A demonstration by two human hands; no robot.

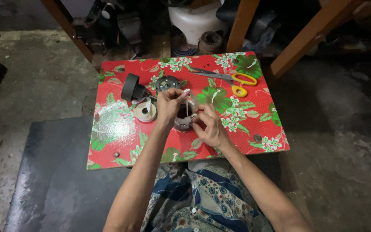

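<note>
White cord or thin tape (187, 104) runs taut between the fingertips of the left hand (169, 106) and the round metal part (183, 120) below it; the thumb and forefinger are pinched on the strand and lifted, which looks like a way of keeping it tight and clear of the part's rim. The right hand (209, 126) is curled against the side of the same part, fingers clasped on its edge, seemingly to steady it and turn it up towards the person's eyes. The part looks like a small motor core with a dark hollow in its middle, though the hands cover much of it. It sits just above the low table, near the front middle, close in front of the person's lap.

Just left of the hands lies a roll of white tape (145, 111), within easy reach of the left hand. Behind it stands a black cap (131, 87) on its side, and beside that a round black disc (168, 83) with small holes. Yellow-handled scissors (232, 80) lie shut at the far right, well apart from the hands. All of it rests on a red flowered cloth (117, 133) covering the table, which stands on a grey concrete floor (35, 73). Wooden legs (241, 25) and dark clutter crowd the space beyond.
</note>
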